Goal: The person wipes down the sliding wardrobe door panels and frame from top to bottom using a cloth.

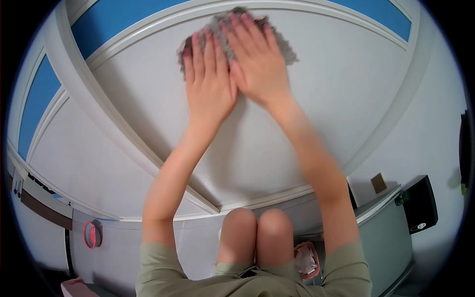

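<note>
My left hand (209,74) lies flat on a crumpled grey cloth (288,48), fingers stretched out and pointing up. Beside it, my right hand (260,62) is also flat on the cloth, with its fingers spread and slightly blurred. The thumbs are close together, near the cloth's lower edge. Both palms press the cloth against the upper part of a white panel (326,109) with a raised frame. The cloth's ragged edges stick out past the hands on both sides; its middle is partly covered by the fingers.
Blue panels (114,24) border the white frame above. At the lower right is a grey-green surface (386,242), with a black box-shaped object (420,205) near the wall. A pink basket (308,260) with white contents stands beside my knees. A pink-and-grey round object (92,234) is at lower left.
</note>
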### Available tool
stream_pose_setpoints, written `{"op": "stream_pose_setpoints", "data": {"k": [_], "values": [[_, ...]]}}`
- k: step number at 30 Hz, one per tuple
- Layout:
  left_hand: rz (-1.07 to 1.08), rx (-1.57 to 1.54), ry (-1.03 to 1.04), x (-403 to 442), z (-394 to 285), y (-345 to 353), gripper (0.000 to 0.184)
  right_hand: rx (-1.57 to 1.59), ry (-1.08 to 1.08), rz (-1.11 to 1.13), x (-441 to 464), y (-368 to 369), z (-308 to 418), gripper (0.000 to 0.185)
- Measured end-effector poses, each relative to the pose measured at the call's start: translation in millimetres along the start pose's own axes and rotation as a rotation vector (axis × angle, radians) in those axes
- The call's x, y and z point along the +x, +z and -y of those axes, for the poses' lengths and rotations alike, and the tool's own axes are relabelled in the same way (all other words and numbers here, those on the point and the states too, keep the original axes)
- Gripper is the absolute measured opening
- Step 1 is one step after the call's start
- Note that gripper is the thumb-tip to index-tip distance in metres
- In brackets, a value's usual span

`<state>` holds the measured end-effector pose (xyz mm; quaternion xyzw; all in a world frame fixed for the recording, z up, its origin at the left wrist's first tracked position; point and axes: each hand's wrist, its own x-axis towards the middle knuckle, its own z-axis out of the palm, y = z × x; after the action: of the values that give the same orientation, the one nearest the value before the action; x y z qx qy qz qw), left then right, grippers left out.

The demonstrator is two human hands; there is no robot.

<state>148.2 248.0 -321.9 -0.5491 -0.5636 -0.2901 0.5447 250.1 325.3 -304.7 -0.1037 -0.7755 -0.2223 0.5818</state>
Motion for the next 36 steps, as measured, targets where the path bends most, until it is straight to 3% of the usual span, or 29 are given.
{"op": "stream_pose_setpoints", "data": {"k": [6,12,14,17,20,25,27,32,36], "values": [[-0.033,-0.078,0.126,6,-28,22,0.052,-0.067,0.137,-0.058,-36,-1,-27,0.057],[0.228,-0.19,0.22,-97,-63,41,0.048,-0.055,0.238,0.143,-155,9,-12,0.055],[0.293,-0.23,0.27,-131,-70,49,0.048,-0.072,0.288,0.32,-210,14,-6,0.055],[0.366,-0.238,0.289,-144,-74,48,0.049,-0.072,0.233,0.266,-228,16,-6,0.054],[0.354,-0.241,0.185,-109,-72,41,0.05,-0.012,0.234,0.222,-174,0,-15,0.055],[-0.01,-0.12,0.012,18,-68,27,0.051,-0.025,0.076,0.015,-39,-31,-61,0.056],[-0.068,-0.12,0.069,48,-75,32,0.05,-0.072,0.061,-0.041,-22,-37,-82,0.057],[-0.034,-0.153,0.193,46,-113,53,0.05,-0.077,0.219,-0.046,-67,-44,-111,0.06],[0.133,-0.165,0.238,-7,-139,66,0.05,-0.065,0.302,0.054,-137,-40,-106,0.061]]}}
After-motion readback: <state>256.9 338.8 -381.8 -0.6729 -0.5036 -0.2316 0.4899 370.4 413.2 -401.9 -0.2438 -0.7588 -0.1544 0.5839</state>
